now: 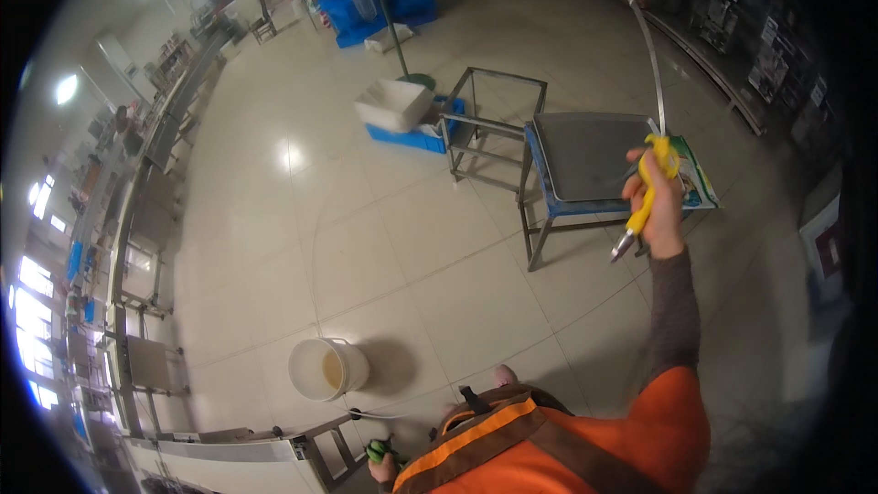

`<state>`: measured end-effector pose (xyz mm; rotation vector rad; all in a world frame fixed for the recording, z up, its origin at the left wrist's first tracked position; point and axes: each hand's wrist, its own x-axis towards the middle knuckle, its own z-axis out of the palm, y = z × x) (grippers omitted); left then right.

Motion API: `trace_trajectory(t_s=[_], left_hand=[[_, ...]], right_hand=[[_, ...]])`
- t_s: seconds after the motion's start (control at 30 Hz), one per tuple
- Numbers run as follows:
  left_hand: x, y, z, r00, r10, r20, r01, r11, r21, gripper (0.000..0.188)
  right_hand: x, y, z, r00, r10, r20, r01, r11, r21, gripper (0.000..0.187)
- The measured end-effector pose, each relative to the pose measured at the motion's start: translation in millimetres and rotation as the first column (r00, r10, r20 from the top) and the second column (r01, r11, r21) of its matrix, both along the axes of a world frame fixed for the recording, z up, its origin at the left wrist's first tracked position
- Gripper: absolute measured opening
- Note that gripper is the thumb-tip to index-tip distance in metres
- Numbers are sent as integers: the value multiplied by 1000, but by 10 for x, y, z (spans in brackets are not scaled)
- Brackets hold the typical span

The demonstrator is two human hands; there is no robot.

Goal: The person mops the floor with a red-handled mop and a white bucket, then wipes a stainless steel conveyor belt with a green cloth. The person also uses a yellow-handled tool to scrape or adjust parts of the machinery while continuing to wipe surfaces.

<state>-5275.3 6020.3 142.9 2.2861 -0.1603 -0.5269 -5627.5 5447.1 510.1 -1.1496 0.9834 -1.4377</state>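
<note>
My right hand [660,210] is raised at the right, its fingers wrapped round a yellow air blow gun [647,204]. A metal fitting sits at the gun's lower end. From its upper end a long, pale, curved tube [651,46] runs up towards the dark racks. Low in the picture, beside my orange clothing, my left hand [384,469] is closed on a small green object [378,450]; most of it is hidden and its kind does not show. Beyond that hand a white bucket [305,371] stands on the floor with something yellowish inside.
Behind my right hand is a blue-edged stool with a grey tray [585,160] and a green-and-white bag [692,174]. A bare metal frame [498,119], a white bin [395,104] and a blue crate [416,139] stand further left. Long benches [128,256] line the left side.
</note>
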Motion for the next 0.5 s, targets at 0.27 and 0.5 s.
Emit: trace_trajectory(t_s=[0.27,0.5], left_hand=[[831,-1206,-298,942,-191,-275,227,968,105,37],[1309,-1082,-1072,797,-163,-582,467,776,423,56]], right_hand=[[1011,-1,-1246,893,45,448,-209,923,323,31],[3257,823,-1382,561,518,646,-826,396,400,27]])
